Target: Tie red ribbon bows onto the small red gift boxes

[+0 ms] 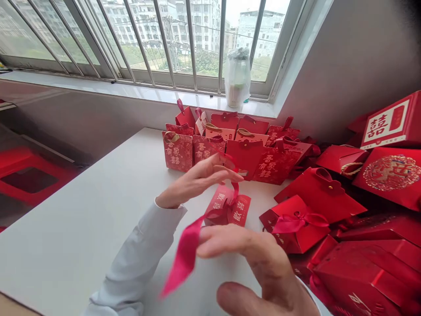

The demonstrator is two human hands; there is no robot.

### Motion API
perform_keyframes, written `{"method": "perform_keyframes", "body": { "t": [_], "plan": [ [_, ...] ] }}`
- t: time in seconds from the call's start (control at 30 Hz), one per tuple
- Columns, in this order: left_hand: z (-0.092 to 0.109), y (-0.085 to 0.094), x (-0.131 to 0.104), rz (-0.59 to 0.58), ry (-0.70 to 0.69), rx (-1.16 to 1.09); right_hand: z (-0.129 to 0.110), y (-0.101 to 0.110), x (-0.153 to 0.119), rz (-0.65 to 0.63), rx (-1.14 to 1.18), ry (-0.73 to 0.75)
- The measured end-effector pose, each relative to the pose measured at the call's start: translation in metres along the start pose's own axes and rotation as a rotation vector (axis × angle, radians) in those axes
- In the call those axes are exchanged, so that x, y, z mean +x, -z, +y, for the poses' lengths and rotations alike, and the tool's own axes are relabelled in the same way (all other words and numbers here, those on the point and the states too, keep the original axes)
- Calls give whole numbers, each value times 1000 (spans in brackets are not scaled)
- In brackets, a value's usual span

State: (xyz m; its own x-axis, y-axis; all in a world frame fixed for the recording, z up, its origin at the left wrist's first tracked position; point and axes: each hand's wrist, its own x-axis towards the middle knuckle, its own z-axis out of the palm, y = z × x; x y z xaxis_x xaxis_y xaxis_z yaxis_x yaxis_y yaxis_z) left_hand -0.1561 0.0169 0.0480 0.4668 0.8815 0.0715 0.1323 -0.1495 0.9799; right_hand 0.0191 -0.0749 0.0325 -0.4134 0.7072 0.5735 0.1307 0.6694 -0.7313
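Note:
A small red gift box (241,210) with pale Chinese characters lies on the white table in front of me, with a ribbon (187,256) tied around it. My left hand (200,177) reaches over the box from the left, fingers drawn together around one end of the ribbon, which rises from the box. Nearest the camera, my right hand (259,263) has its thumb well apart from its fingers. The other, bright pink ribbon end hangs in the air at those fingertips, trailing down to the left. Whether the fingers touch it is hard to tell.
Upright red gift bags (177,151) stand in rows at the back of the white table (98,197). More red boxes (299,224) are heaped along the right side. A bagged cup (237,79) rests on the windowsill. A red stool (36,175) is left of the table.

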Motion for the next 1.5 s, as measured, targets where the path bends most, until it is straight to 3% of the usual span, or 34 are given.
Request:
{"method": "perform_keyframes", "body": {
  "t": [0.03,0.1,0.23,0.4,0.53,0.67,0.87,1.07,1.33,1.5],
  "plan": [
    [2,1,-3,-56,17,98,2,-1,1,-50,-44,4],
    [5,7,-9,-62,33,328,13,1,3,-105,-76,-5],
    [5,12,-21,-20,98,708,49,12,6,-8,-329,-37],
    [2,-8,-24,-172,259,917,82,13,9,-102,-579,-12],
    [-1,-22,-23,-192,186,879,88,8,13,-145,-709,10],
    [-3,-23,-22,-196,157,874,88,10,16,-124,-819,98],
    [-2,-7,-18,-290,157,763,81,13,18,-126,-830,211],
    [-12,14,-7,-420,232,576,66,14,13,-140,-813,130],
    [-23,25,1,-459,324,403,22,49,-9,-90,-871,195],
    [-22,27,-1,-454,304,376,17,66,-30,-222,-938,220]
  ]
}}
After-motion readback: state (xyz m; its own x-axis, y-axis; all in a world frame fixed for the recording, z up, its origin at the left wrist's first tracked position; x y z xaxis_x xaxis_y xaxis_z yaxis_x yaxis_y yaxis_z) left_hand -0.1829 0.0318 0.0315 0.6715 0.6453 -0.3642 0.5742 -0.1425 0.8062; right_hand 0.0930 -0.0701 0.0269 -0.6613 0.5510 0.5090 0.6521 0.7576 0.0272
